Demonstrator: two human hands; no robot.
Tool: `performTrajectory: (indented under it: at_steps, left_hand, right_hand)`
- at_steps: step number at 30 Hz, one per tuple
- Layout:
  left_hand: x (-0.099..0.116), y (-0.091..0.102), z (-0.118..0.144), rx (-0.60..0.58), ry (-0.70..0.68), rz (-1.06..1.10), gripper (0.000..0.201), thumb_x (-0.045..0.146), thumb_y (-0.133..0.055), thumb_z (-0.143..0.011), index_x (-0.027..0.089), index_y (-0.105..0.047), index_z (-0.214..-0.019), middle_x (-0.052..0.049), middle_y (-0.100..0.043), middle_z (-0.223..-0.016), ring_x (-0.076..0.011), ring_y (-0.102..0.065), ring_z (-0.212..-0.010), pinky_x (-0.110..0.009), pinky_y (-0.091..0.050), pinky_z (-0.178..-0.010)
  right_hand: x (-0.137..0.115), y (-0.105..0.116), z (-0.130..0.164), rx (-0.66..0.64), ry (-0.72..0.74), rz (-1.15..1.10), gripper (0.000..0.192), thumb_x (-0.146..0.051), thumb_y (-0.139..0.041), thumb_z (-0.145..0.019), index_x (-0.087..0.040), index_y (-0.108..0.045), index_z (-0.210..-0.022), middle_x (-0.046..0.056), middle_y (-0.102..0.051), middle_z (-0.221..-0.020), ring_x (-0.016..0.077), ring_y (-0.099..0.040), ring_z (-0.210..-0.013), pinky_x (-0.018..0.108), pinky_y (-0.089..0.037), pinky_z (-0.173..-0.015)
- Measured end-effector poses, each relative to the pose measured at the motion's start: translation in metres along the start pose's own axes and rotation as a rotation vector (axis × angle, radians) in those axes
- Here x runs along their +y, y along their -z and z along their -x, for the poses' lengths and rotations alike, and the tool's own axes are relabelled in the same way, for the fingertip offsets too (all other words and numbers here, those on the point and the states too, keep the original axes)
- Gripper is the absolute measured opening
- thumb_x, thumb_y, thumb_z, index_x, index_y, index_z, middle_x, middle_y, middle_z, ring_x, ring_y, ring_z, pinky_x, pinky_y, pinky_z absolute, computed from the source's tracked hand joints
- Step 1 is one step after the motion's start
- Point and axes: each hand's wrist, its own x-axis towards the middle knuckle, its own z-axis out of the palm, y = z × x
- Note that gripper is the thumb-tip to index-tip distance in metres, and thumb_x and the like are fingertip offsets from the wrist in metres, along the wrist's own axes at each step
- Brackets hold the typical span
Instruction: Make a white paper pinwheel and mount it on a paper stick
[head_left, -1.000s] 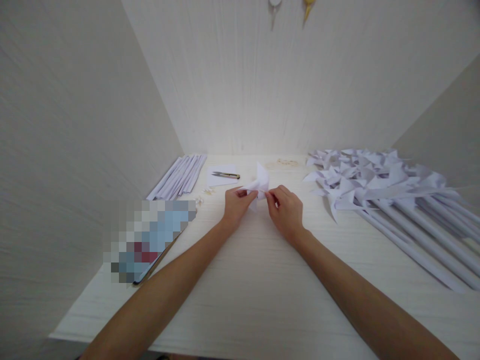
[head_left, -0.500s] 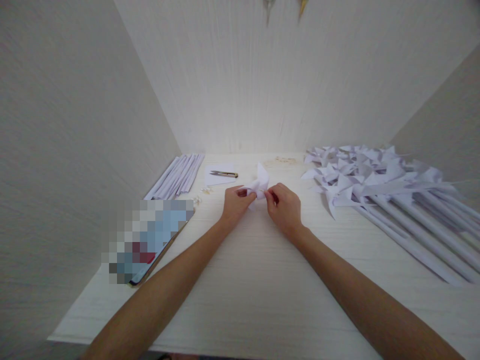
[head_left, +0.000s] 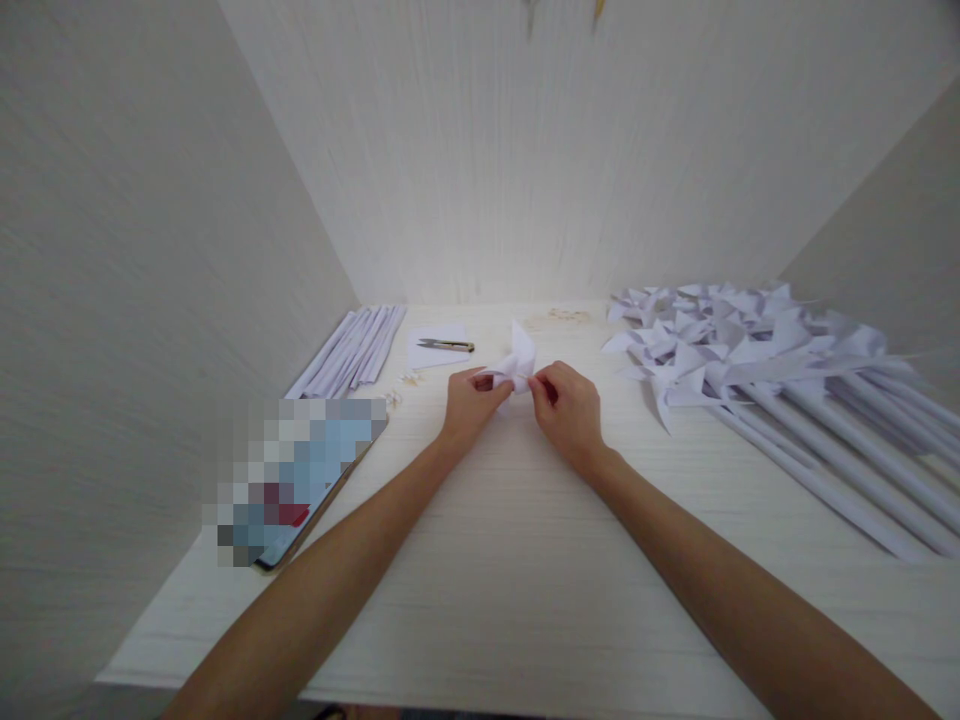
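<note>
Between my hands is a white paper pinwheel, held just above the white table with one pointed blade standing up. My left hand is closed on its left side, the thumb pressing near the middle. On the other side, my right hand pinches at the pinwheel's right edge with thumb and forefinger. Whether a small pin or other piece sits between those right fingertips is too small to make out. Thread snips lie behind my left hand on a stack of white paper squares.
Finished paper pinwheels on rolled paper sticks are heaped at the right. Loose paper rolls lie at the back left, with a phone in front. Small pale bits and thin sticks are scattered nearby. Walls enclose three sides.
Both hands stay almost in place on the pinwheel, with only slight finger movement. The whole view has shifted a little.
</note>
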Motion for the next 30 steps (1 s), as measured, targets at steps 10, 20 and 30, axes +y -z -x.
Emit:
performTrajectory:
  at_steps: [10,20,30]
  left_hand:
    - [0.0022,-0.0002,0.0015,-0.004,-0.071,-0.056,0.008,0.015,-0.059,-0.057,0.012,-0.065,-0.062,0.001,-0.064,-0.06,-0.0101,-0.055,-0.056,-0.021,-0.043,-0.057]
    - [-0.0015,0.0023,-0.0016,0.007,-0.203,-0.275,0.011,0.019,-0.055,-0.062,0.013,-0.062,-0.055,0.001,-0.059,-0.055,-0.0103,-0.051,-0.053,-0.021,-0.039,-0.052]
    - [-0.0041,0.0038,0.0,-0.024,-0.346,-0.377,0.016,0.018,-0.052,-0.065,0.013,-0.067,-0.071,-0.001,-0.064,-0.063,-0.0125,-0.055,-0.057,-0.022,-0.042,-0.056]
  right_hand:
    - [0.0004,-0.0003,-0.0001,-0.012,0.034,0.027,0.021,-0.018,-0.045,-0.077,-0.019,-0.044,-0.056,0.001,-0.049,-0.058,0.0133,-0.043,-0.054,0.025,-0.03,-0.05]
    - [0.0005,-0.0002,0.001,-0.093,0.118,0.135,0.021,-0.019,-0.041,-0.08,-0.019,-0.049,-0.061,0.003,-0.054,-0.064,0.0141,-0.046,-0.055,0.027,-0.029,-0.052]
    - [0.0015,-0.0013,0.0007,-0.082,0.011,0.081,0.02,-0.019,-0.038,-0.083,-0.02,-0.046,-0.064,0.003,-0.054,-0.066,0.0155,-0.047,-0.06,0.026,-0.029,-0.051]
